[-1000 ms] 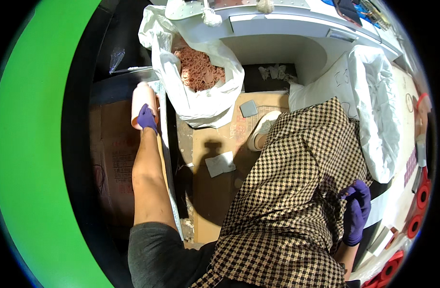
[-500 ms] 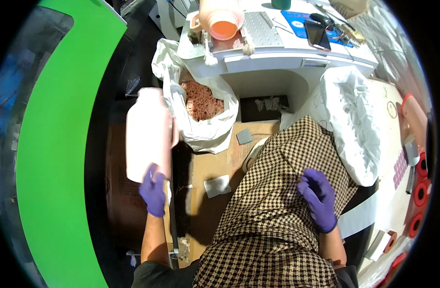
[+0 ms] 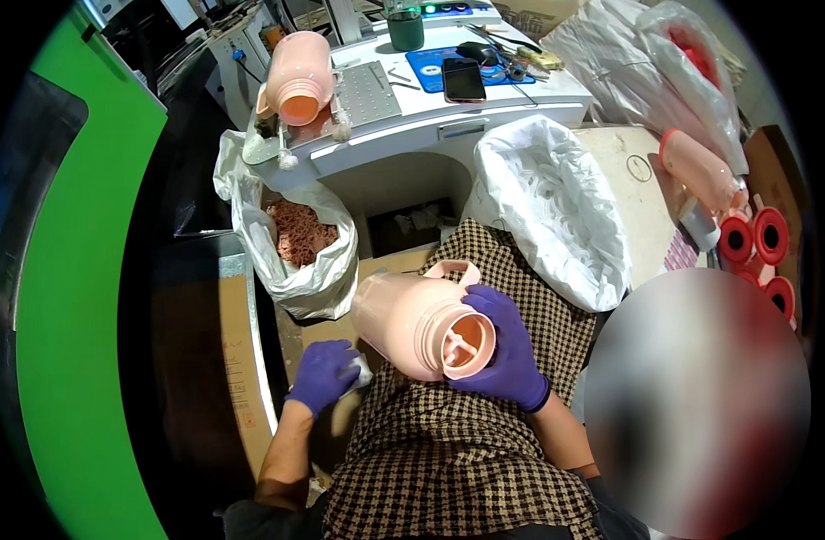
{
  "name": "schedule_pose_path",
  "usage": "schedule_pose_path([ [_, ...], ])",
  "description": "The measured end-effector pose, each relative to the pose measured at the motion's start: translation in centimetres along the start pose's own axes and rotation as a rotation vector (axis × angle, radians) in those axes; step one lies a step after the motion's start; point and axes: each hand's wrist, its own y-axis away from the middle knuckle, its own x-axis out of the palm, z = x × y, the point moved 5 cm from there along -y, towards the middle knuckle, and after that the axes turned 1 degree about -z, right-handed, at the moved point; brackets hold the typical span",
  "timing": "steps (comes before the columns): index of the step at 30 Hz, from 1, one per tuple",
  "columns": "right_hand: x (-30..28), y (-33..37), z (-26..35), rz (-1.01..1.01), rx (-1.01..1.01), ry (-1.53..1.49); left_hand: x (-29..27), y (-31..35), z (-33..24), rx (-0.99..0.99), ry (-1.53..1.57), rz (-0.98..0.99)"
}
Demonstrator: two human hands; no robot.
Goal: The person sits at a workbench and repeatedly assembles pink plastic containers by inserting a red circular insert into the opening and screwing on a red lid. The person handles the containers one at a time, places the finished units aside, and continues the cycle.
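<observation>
Tilted over my lap is a pale pink plastic jug (image 3: 396,310) with a loop handle, its threaded mouth facing me. A cross-shaped pink piece shows inside the mouth. My right hand (image 3: 509,355), in a purple glove, is closed round the neck end. My left hand (image 3: 322,376), gloved alike, is left of the jug with bent fingers on a small white piece (image 3: 362,374), cloth or paper. A checked apron (image 3: 430,459) covers my lap under both hands.
A white sack (image 3: 336,279) of pinkish scraps stands ahead left; another white sack (image 3: 601,270) is ahead right. On the white bench are a second pink jug (image 3: 304,67) and a phone (image 3: 464,81). Red-rimmed rings (image 3: 770,236) lie far right. A blurred disc covers the lower right.
The jug has gone from my left hand at the left to my right hand over my lap, mouth now toward me. My left hand now has the white piece. The view has shifted rightward.
</observation>
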Motion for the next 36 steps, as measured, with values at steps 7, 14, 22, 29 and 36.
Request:
schedule_pose_path([
  [7,1.6,-1.8,3.0,0.226,-0.082,0.053,-9.7,-5.1,-11.6,0.08,0.057,-0.309],
  [14,1.0,0.2,5.1,0.196,-0.026,0.278,-7.6,-5.9,-10.7,0.016,0.023,-0.466],
  [22,5.7,4.0,1.4,0.269,-0.002,0.24,-4.3,-5.4,-12.9,0.177,-0.069,-0.392],
  [29,6.7,6.0,-1.0,0.507,-0.007,0.264,-2.0,-5.6,-13.7,0.367,-0.248,-0.359],
  [36,3.0,2.1,4.4,0.51,0.176,-0.077,-4.6,-5.5,-12.5,0.257,0.107,-0.292],
])
